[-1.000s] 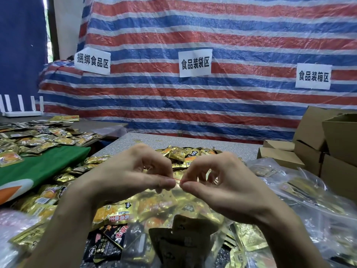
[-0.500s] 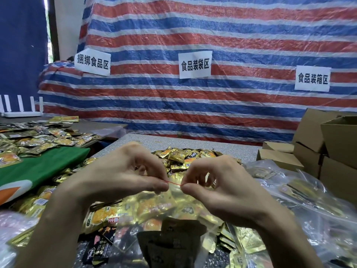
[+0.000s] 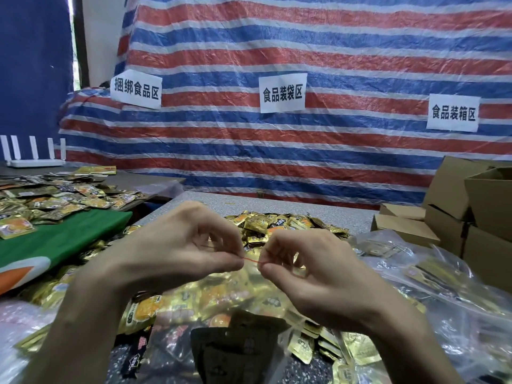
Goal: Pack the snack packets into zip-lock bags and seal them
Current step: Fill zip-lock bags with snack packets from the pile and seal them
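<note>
Hands: two, the left hand (image 3: 166,259) and right hand (image 3: 327,275), fingers (image 3: 221,263) of each pinching one clear, crinkled zip-lock bag (image 3: 221,297) by its thin red seal strip (image 3: 252,260), near centre over the speckled surface (image 3: 277,202). We count three white paper signs (image 3: 282,92) on the striped tarp (image 3: 332,162). Gold foil snack packets (image 3: 277,225) lie heaped beyond, too many to count.

the left hand (image 3: 171,253) and right hand (image 3: 321,275), whose pinching fingertips almost met a second ago, have drawn slightly apart along the top of the zip-lock bag (image 3: 221,297). a short stretch of its thin red seal strip (image 3: 252,261) now shows between them, where none showed before.
</note>
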The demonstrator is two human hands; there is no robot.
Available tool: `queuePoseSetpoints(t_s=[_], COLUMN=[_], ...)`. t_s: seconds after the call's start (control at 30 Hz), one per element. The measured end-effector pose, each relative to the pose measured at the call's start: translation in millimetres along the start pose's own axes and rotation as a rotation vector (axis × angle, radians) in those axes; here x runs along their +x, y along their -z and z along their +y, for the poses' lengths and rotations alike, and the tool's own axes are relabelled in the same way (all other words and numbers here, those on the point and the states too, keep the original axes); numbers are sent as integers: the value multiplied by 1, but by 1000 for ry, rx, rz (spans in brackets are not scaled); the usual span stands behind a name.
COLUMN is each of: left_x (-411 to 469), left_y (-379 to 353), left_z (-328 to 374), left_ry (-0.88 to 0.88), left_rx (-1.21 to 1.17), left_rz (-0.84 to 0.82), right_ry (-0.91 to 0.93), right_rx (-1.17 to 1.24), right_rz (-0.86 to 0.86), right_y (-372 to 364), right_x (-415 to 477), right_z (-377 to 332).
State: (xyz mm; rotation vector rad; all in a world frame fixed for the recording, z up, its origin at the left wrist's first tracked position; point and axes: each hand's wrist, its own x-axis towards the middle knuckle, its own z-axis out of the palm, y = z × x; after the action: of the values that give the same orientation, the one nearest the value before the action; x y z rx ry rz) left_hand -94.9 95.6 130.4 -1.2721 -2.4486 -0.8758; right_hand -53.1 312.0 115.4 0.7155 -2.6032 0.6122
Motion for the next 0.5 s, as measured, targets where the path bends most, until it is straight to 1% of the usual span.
queuePoseSetpoints(t_s=[0.13, 0.2, 0.37, 0.5], left_x=[1, 3, 2, 2], left_y=[-3, -6, -3, -2], left_z=[1, 2, 1, 0], left_ry=[48, 39, 37, 65], left_rx=[-37, -58, 10, -10], left_rz=[-95, -129, -27, -21], right_ry=[4, 11, -3, 2], right_rx=[-63, -47, 43, 29], right_rz=[-31, -17, 3, -17], right_y=[-3, -4, -1, 0], right_x=[0, 0, 1, 2], right_z=[0, -1, 0, 4])
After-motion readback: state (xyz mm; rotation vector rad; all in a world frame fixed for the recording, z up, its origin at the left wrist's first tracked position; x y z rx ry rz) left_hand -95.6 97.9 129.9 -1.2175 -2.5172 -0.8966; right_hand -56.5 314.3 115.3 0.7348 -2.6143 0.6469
